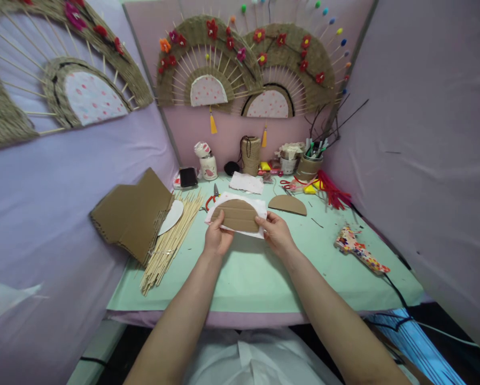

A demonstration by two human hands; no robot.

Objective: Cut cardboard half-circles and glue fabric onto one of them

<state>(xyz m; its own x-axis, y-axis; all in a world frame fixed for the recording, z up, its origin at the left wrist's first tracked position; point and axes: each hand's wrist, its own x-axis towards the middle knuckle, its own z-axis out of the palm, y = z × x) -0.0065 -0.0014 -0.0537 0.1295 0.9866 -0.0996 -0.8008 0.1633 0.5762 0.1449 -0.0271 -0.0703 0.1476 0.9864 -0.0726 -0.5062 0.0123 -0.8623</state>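
Note:
Between my two hands a half-round piece of brown cardboard (237, 215) lies against a larger sheet of white paper (260, 204), both raised a little over the table. My left hand (217, 236) grips the left side, thumb on the cardboard and fingers underneath. On the right edge, my right hand (277, 230) pinches the two layers the same way. A second half-round of cardboard (288, 204) rests on the table to the right. Red-handled scissors (211, 201) lie just behind my left hand, partly covered by the paper.
Thin wooden sticks (171, 240) and folded cardboard (131, 214) are on the left. A flower-patterned glue gun (360, 248) with a cord lies right. Along the back stand a twine spool (250, 155), a jar (208, 167) and a pen holder (310, 166). Decorated fans (208, 53) hang behind.

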